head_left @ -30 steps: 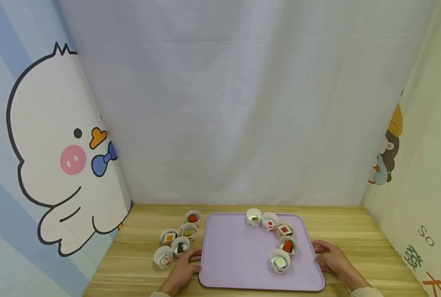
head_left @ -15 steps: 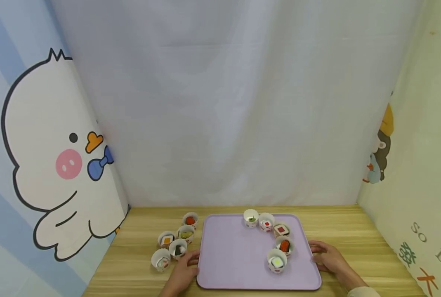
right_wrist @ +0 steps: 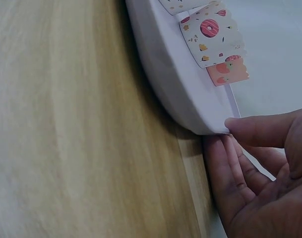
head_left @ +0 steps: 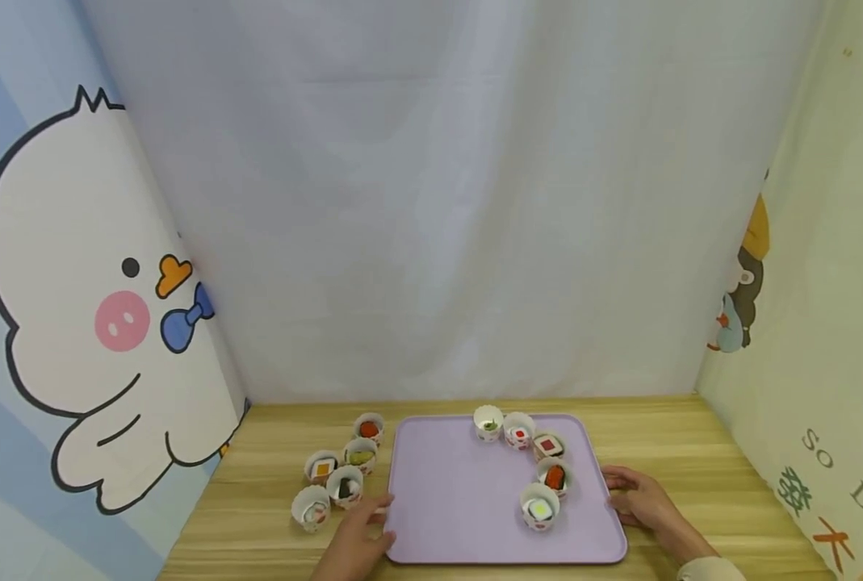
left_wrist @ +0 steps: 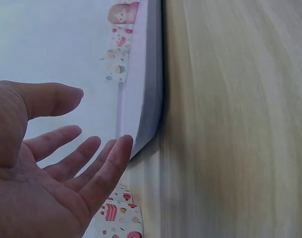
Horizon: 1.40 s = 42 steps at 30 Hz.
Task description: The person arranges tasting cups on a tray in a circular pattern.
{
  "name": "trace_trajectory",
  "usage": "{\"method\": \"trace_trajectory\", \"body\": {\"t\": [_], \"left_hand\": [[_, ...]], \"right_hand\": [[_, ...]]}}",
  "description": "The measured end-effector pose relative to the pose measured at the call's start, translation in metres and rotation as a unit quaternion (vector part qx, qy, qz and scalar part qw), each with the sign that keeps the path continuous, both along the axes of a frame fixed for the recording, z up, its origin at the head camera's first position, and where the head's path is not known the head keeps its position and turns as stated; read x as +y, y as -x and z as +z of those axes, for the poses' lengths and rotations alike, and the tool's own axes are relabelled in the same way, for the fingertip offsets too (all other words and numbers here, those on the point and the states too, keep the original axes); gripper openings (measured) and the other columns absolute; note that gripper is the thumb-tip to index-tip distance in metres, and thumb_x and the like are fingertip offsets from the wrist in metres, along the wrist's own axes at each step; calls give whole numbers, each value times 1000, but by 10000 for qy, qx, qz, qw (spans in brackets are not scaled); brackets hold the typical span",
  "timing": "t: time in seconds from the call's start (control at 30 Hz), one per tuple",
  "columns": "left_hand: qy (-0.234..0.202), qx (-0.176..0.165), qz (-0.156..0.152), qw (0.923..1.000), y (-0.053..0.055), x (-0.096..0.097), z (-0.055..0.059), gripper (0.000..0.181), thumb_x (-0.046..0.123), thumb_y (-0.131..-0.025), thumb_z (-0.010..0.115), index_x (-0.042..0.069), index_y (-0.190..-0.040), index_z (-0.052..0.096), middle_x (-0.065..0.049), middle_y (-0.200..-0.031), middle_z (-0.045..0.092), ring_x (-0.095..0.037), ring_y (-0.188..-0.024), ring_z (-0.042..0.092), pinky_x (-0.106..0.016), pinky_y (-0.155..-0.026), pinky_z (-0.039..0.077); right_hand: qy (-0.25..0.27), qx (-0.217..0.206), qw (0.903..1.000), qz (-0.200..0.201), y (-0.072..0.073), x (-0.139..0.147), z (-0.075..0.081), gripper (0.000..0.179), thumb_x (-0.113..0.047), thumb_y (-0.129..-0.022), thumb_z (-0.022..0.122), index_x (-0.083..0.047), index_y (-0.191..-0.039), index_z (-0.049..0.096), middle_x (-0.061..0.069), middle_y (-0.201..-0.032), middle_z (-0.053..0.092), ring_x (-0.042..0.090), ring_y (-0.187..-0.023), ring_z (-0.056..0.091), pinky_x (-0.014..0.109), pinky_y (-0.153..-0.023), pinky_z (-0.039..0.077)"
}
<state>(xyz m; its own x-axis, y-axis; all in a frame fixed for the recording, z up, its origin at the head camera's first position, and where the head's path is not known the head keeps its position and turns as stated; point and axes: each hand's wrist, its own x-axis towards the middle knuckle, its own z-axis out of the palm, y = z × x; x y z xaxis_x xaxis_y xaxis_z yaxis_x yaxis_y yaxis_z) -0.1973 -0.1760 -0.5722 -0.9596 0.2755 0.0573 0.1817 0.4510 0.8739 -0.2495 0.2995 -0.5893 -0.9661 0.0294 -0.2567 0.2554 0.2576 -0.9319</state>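
Wall lettering (head_left: 825, 459) reads "So Lu"; left hand (head_left: 357, 539) spread, right hand (head_left: 642, 502) pinching purple tray (head_left: 460, 500).

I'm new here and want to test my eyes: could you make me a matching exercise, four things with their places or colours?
1. tray
2. left hand
3. right hand
4. cup with an orange square

A. at the tray's right edge
B. among other cups, off the tray
C. pale purple
D. at the tray's left edge

Pairs: 1-C, 2-D, 3-A, 4-B

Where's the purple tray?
In the head view, the purple tray is on the wooden table, between the left hand and right hand, right of five cups.
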Motion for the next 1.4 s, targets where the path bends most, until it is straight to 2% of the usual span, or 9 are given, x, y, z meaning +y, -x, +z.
{"method": "trace_trajectory", "body": {"t": [0.17,0.5,0.7,0.87,1.03,1.1,1.17,1.33,1.4], "left_hand": [[107,260,57,9996,-3,3,5,51,4,-85,70,-5,-132,53,-30,-128,54,-46,-109,60,-27,-74,55],[121,271,337,9990,-6,8,14,51,9,-87,69,-2,-134,52,-26,-132,53,-42,-112,60,-27,-75,56],[69,383,504,9980,-8,7,16,49,7,-86,69,-1,-132,54,-27,-132,54,-42,-112,61,-20,-73,53],[17,602,774,9952,-8,7,18,46,3,-86,70,-4,-128,55,-25,-128,58,-42,-109,62,-20,-73,54],[-112,767,1213,9896,-6,4,20,44,-2,-85,68,3,-128,57,-21,-126,60,-37,-110,63,-21,-74,55],[-192,946,1444,9848,-4,3,20,44,-4,-85,67,6,-127,58,-17,-125,61,-32,-110,62,-23,-77,56],[-122,1368,1695,9759,-2,2,21,45,-5,-84,68,6,-126,58,-14,-124,60,-27,-108,60,-26,-79,55],[319,2543,2458,9348,1,-3,19,59,-6,-71,79,4,-126,57,-15,-124,58,-22,-109,50,-28,-88,43],[354,2673,2609,9270,3,-6,17,64,-5,-69,81,3,-127,56,-17,-126,57,-24,-114,48,-28,-93,37]], "right_hand": [[64,-44,10000,59,-1,-1,-2,63,9,-78,63,8,-139,45,11,-111,63,15,-84,63,34,-69,57],[50,-41,10000,56,-1,2,-1,64,8,-79,62,8,-140,44,13,-113,64,15,-85,64,35,-71,57],[-21,-26,10000,-28,-1,0,-3,63,9,-77,63,8,-138,46,13,-112,64,15,-85,63,34,-70,57],[-3,38,10000,-23,-1,0,-1,63,9,-78,63,8,-138,46,16,-115,62,15,-85,63,34,-70,57],[-88,50,9999,-16,1,2,1,62,8,-79,63,8,-138,47,17,-117,61,14,-85,63,34,-70,57],[-118,49,9999,-16,2,3,1,62,7,-79,64,7,-138,47,16,-116,62,14,-85,63,34,-70,57],[-110,33,9999,-57,3,3,2,62,8,-79,64,6,-138,48,15,-115,63,14,-85,63,34,-70,57],[-91,7,10000,-39,1,2,2,62,7,-79,64,6,-138,48,13,-114,63,15,-86,63,34,-70,57],[-109,6,9999,-25,0,2,2,62,7,-79,64,6,-138,47,12,-113,64,15,-86,63,34,-70,57]]}}
